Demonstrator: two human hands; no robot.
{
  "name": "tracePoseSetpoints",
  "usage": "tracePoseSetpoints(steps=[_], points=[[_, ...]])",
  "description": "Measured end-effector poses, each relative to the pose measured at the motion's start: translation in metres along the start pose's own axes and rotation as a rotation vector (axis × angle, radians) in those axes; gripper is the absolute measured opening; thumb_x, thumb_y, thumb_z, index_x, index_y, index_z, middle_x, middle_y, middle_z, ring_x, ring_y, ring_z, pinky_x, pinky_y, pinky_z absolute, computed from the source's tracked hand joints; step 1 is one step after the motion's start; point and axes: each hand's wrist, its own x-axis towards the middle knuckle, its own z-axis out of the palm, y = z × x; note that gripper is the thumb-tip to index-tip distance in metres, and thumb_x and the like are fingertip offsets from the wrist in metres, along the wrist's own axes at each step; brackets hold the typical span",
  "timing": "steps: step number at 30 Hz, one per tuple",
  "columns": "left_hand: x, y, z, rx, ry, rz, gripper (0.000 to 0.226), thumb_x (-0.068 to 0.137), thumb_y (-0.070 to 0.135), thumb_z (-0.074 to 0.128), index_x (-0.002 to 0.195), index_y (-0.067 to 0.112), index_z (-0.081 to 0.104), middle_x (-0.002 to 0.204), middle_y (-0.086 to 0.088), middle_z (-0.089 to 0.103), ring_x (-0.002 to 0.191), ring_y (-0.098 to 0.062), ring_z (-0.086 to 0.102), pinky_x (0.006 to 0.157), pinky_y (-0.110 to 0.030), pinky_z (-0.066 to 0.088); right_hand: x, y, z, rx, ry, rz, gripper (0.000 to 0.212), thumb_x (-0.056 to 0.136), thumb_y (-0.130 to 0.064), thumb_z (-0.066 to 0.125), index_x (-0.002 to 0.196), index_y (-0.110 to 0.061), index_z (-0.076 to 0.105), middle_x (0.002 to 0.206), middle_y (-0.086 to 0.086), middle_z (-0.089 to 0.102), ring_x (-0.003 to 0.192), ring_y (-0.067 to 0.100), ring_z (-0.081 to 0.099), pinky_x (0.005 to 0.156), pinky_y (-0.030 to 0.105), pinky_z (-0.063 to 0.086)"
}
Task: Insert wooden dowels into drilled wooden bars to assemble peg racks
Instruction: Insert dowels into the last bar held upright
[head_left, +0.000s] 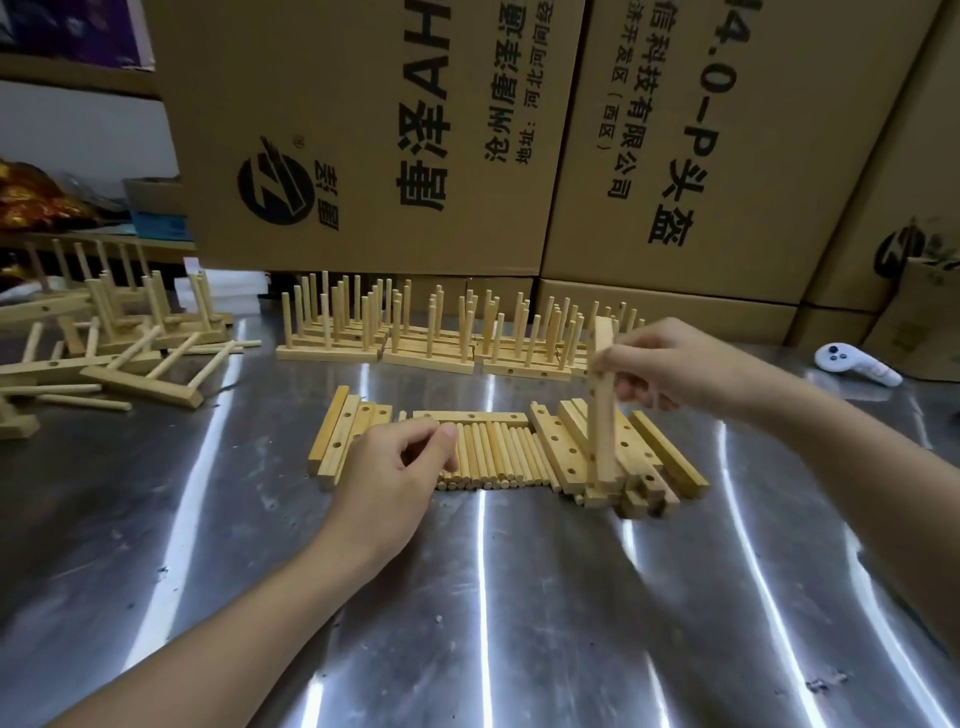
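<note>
While a drilled bar (602, 415) is pinched upright on the bar stack (558, 441) by the right hand (670, 364), the left hand (395, 467) is curled on the loose dowels (498, 452); a hold cannot be confirmed. Next, one dowel must be lifted and aligned with a hole.

**Steel Table in Front of Stacked Cartons**

The left hand (384, 483) and the right hand (675, 364) are over a metal table top (571, 649). It is shiny and a little scratched, and long white stripes of reflected light (483, 597) run across it. Beyond both hands, large brown cardboard cartons (363, 130) with black Chinese print stand stacked and fill most of the view. Far to the left of the left hand a pale wall (78, 130) shows, with a brown board (62, 78) running above it.
</note>
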Motion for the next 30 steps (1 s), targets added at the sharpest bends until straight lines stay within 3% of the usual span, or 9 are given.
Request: tracePoseSetpoints(steps=[4, 7, 11, 14, 16, 19, 22, 25, 30], points=[[-0.004, 0.015, 0.005, -0.411, -0.139, -0.217, 0.039, 0.111, 0.038, 0.049, 0.088, 0.023, 0.077, 0.074, -0.004, 0.068, 0.062, -0.024, 0.066, 0.043, -0.024, 0.043, -0.009, -0.030, 0.072, 0.171, -0.100, -0.129, 0.031, 0.103, -0.033, 0.060, 0.080, -0.018, 0.075, 0.068, -0.005, 0.066, 0.057, 0.008, 0.052, 0.049, 0.022, 0.041], [-0.005, 0.017, 0.001, -0.451, -0.177, -0.249, 0.032, 0.109, 0.043, 0.052, 0.102, 0.029, 0.080, 0.086, -0.005, 0.076, 0.076, -0.018, 0.074, 0.052, -0.026, 0.053, -0.005, -0.029, 0.113, 0.219, -0.031, -0.151, 0.034, 0.105, -0.041, 0.061, 0.089, -0.016, 0.078, 0.077, 0.006, 0.070, 0.066, 0.018, 0.054, 0.056, 0.035, 0.042], [0.000, 0.011, -0.007, -0.449, -0.085, -0.283, 0.023, 0.108, 0.035, 0.059, 0.100, 0.027, 0.079, 0.087, -0.006, 0.079, 0.077, -0.018, 0.075, 0.057, -0.030, 0.059, 0.003, -0.017, 0.128, 0.403, 0.170, -0.123, 0.025, 0.107, -0.041, 0.059, 0.106, -0.024, 0.077, 0.084, -0.006, 0.073, 0.072, 0.010, 0.064, 0.059, 0.029, 0.049], [0.003, 0.010, -0.009, -0.415, -0.018, -0.269, 0.014, 0.106, 0.032, 0.064, 0.114, 0.025, 0.073, 0.092, -0.005, 0.079, 0.070, -0.015, 0.073, 0.052, -0.033, 0.057, 0.003, 0.004, 0.129, 0.111, 0.458, -0.214, 0.013, 0.107, -0.029, 0.060, 0.108, -0.028, 0.073, 0.092, -0.012, 0.072, 0.087, 0.004, 0.066, 0.074, 0.022, 0.051], [0.005, 0.007, -0.011, -0.360, 0.040, -0.244, 0.027, 0.104, 0.027, 0.067, 0.130, 0.028, 0.066, 0.097, -0.001, 0.079, 0.075, -0.013, 0.074, 0.054, -0.035, 0.058, -0.004, 0.018, 0.133, -0.065, 0.575, -0.245, 0.014, 0.105, -0.020, 0.061, 0.112, -0.026, 0.072, 0.100, -0.016, 0.068, 0.097, 0.003, 0.060, 0.082, 0.021, 0.050], [0.008, 0.006, -0.014, -0.360, 0.111, -0.211, 0.046, 0.103, 0.017, 0.066, 0.143, 0.038, 0.054, 0.100, 0.003, 0.077, 0.085, -0.016, 0.077, 0.058, -0.031, 0.060, -0.011, 0.037, 0.137, -0.311, 0.553, -0.253, 0.022, 0.101, -0.019, 0.061, 0.119, -0.024, 0.073, 0.111, -0.011, 0.063, 0.111, 0.008, 0.051, 0.097, 0.030, 0.046], [0.009, 0.004, -0.020, -0.375, 0.132, -0.178, 0.061, 0.101, 0.014, 0.067, 0.146, 0.050, 0.048, 0.103, 0.003, 0.074, 0.084, -0.021, 0.077, 0.060, -0.029, 0.059, -0.017, 0.043, 0.133, -0.486, 0.412, -0.284, 0.035, 0.094, -0.035, 0.057, 0.124, -0.026, 0.073, 0.122, -0.011, 0.059, 0.124, 0.012, 0.045, 0.105, 0.030, 0.033], [0.010, 0.005, -0.027, -0.311, 0.029, -0.181, 0.069, 0.088, 0.026, 0.068, 0.146, 0.056, 0.047, 0.112, 0.001, 0.070, 0.086, -0.024, 0.075, 0.066, -0.030, 0.059, -0.018, 0.045, 0.131, -0.594, 0.317, -0.283, 0.046, 0.090, -0.049, 0.055, 0.130, -0.032, 0.070, 0.130, -0.016, 0.055, 0.133, 0.010, 0.040, 0.108, 0.029, 0.023], [0.006, 0.008, -0.032, -0.032, -0.419, -0.201, 0.063, 0.081, 0.031, 0.065, 0.136, 0.060, 0.056, 0.109, 0.026, 0.070, 0.098, 0.001, 0.070, 0.074, -0.022, 0.055, -0.017, 0.046, 0.129, -0.666, 0.299, -0.266, 0.051, 0.088, -0.061, 0.054, 0.130, -0.035, 0.068, 0.132, -0.017, 0.055, 0.134, 0.011, 0.039, 0.115, 0.036, 0.023]])
